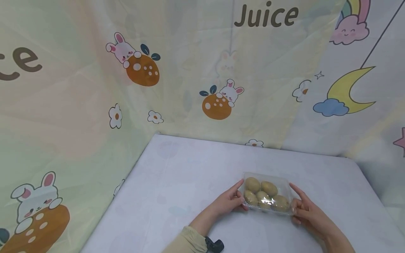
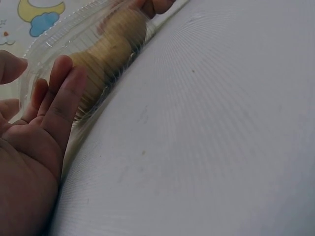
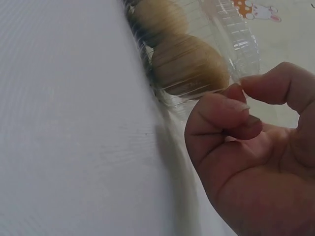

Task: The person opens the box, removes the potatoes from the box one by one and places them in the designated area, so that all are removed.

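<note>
A clear plastic clamshell box (image 1: 268,209) sits between the two hands, close over the white table. Inside lie several brownish, egg-shaped fruits (image 1: 269,188), which look like kiwis. At its left end, the left hand (image 1: 228,201) holds the box with the index finger at the far corner and the thumb near the front. Two fingers (image 2: 63,105) of that hand lie along the box wall in the left wrist view. The right hand (image 1: 311,213) holds the opposite end, its index finger reaching to the far corner and the other fingers (image 3: 216,115) curled against the near corner.
The white table (image 1: 177,175) reaches back to cloth walls (image 1: 183,52) printed with rabbits, flowers and a moon. A black strap piece (image 1: 214,245) shows at the left wrist, beside a beige sleeve (image 1: 186,241).
</note>
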`<act>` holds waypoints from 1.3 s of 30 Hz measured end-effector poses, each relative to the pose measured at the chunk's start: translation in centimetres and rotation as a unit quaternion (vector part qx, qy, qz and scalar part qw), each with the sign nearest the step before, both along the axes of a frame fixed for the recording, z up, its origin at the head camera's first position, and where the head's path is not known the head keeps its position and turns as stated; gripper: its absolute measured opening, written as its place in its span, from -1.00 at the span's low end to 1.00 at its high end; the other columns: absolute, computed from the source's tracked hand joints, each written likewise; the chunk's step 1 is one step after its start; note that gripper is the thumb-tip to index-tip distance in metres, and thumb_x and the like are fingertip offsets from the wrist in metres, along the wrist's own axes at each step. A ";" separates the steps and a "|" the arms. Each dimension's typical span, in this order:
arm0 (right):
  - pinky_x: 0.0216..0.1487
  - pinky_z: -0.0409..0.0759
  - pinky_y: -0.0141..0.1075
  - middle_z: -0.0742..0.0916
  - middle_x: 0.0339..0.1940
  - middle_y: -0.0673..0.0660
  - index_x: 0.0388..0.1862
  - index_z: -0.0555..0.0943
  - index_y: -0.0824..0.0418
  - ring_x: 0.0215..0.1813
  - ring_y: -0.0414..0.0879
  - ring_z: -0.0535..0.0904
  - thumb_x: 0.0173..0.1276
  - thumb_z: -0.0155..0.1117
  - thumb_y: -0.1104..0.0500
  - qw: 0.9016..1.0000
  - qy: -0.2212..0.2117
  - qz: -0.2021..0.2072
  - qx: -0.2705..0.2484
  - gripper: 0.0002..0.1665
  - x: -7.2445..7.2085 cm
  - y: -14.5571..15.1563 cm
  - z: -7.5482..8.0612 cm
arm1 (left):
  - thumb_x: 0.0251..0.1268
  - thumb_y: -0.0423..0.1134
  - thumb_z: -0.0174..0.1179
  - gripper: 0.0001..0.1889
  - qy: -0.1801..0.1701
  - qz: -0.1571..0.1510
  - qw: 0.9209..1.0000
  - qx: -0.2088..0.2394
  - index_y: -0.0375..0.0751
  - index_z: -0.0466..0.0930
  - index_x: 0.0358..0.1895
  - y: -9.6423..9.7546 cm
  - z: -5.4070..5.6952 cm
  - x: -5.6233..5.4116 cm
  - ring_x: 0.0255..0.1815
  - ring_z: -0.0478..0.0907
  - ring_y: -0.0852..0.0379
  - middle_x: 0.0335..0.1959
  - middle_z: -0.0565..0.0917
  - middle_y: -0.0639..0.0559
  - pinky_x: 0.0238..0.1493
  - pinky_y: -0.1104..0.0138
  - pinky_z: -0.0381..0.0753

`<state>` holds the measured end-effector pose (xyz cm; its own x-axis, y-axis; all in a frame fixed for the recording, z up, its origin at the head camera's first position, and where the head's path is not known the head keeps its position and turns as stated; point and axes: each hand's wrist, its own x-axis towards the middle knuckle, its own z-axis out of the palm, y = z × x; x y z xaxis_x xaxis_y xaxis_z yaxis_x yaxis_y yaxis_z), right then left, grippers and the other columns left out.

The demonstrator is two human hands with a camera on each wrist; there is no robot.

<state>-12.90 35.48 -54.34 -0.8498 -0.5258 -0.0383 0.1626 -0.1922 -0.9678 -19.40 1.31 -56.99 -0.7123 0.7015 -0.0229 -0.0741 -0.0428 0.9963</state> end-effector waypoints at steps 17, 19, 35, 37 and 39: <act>-0.24 0.59 -0.30 0.55 -0.28 -0.13 0.60 -0.36 -0.32 -0.29 -0.23 0.53 0.51 -0.17 0.50 0.999 -0.033 -0.004 -0.028 0.06 0.0 -0.1 -0.9 | 0.44 -0.36 0.06 -0.22 -0.016 0.009 1.000 0.020 0.17 -0.07 0.60 -0.1 0.0 0.2 -0.17 0.70 0.23 -0.21 0.50 0.11 0.01 0.24 0.69; -0.25 0.56 -0.29 0.54 -0.28 -0.12 0.61 -0.35 -0.30 -0.30 -0.22 0.50 0.52 -0.20 0.50 0.999 -0.030 -0.005 -0.042 0.03 0.0 -0.2 -0.9 | 0.44 -0.38 0.05 -0.22 -0.013 0.011 1.000 0.018 0.18 -0.07 0.60 0.0 0.0 0.1 -0.18 0.70 0.23 -0.21 0.50 0.12 0.00 0.24 0.69; -0.28 0.64 -0.30 0.44 0.16 -0.14 0.64 -0.08 0.03 -0.20 -0.34 0.55 0.52 0.00 0.37 0.972 0.094 -0.146 0.159 -0.16 -0.2 -0.2 -1.4 | 0.44 -0.32 0.08 -0.22 -0.009 0.013 1.000 0.011 0.19 -0.06 0.60 -0.1 -0.1 0.1 -0.18 0.72 0.21 -0.22 0.50 0.10 -0.02 0.25 0.70; -0.28 0.65 -0.30 0.32 0.38 -0.19 0.62 -0.01 0.11 -0.11 -0.38 0.54 0.48 0.07 0.38 0.952 0.142 -0.171 0.212 -0.17 -0.2 -0.1 -1.4 | 0.45 -0.32 0.08 -0.22 -0.009 0.013 1.000 0.011 0.17 -0.07 0.60 -0.1 0.0 0.1 -0.18 0.72 0.22 -0.22 0.50 0.10 -0.02 0.26 0.70; -0.28 0.65 -0.29 0.23 0.50 -0.25 0.60 0.05 0.18 -0.02 -0.38 0.52 0.46 0.09 0.40 0.936 0.186 -0.177 0.240 -0.19 -0.3 0.2 -1.5 | 0.44 -0.32 0.09 -0.22 -0.010 0.013 1.000 0.011 0.16 -0.07 0.60 0.0 0.0 0.1 -0.18 0.71 0.22 -0.22 0.51 0.11 -0.02 0.26 0.70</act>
<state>-13.16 35.65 -55.80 -0.9692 -0.2061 0.1345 -0.1937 0.3014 -0.9336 -19.27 1.30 -56.94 -0.7301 0.6830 -0.0211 -0.0921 -0.0677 0.9934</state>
